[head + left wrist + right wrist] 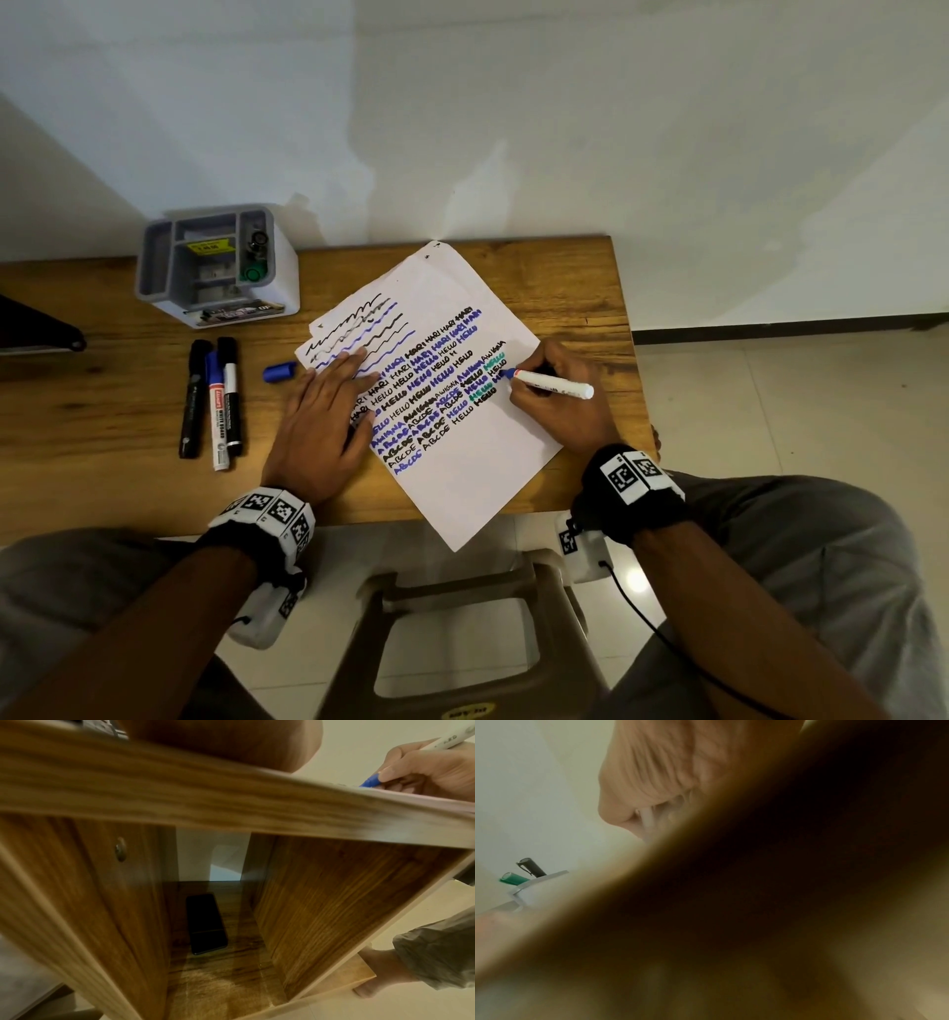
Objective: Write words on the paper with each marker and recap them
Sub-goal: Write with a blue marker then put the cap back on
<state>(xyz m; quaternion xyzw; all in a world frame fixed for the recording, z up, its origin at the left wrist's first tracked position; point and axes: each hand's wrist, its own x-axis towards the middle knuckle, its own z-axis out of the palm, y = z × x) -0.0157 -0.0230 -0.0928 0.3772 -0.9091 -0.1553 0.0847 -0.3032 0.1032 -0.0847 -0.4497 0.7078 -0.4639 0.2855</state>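
the right hand [560,395] grips the white blue-tipped marker [552,383], tip on the white sheet of paper [477,462] on the wooden tabletop [128,401], the left hand [323,426] flat on it, mid-word; next comes recapping with the loose blue cap [280,371].

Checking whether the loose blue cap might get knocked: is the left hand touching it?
Apart. The head view shows bare table between the blue cap and the left hand, which lies flat on the paper.
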